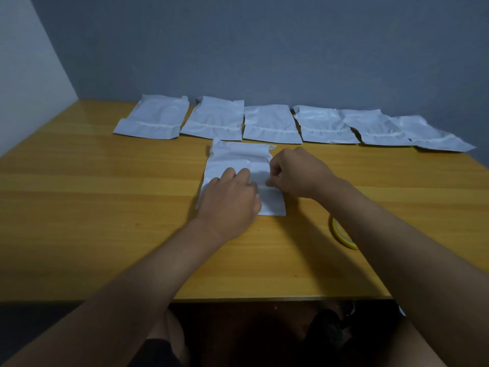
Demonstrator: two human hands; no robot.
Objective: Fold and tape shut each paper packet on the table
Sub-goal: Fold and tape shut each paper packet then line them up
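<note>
L hand point(232, 193) flat on white paper packet point(239, 160); R hand point(296, 173) pinches tape strip: press it smooth w/ fold held tight.

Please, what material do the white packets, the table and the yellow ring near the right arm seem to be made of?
Packet in work: looks like thin matte white paper, since it creases and crumples. The row of packets behind looks the same. Table: wood or wood-look laminate, with grain lines and a soft sheen. Yellow ring: probably a tape roll, glossy, perhaps plastic; the arm hides part.
</note>
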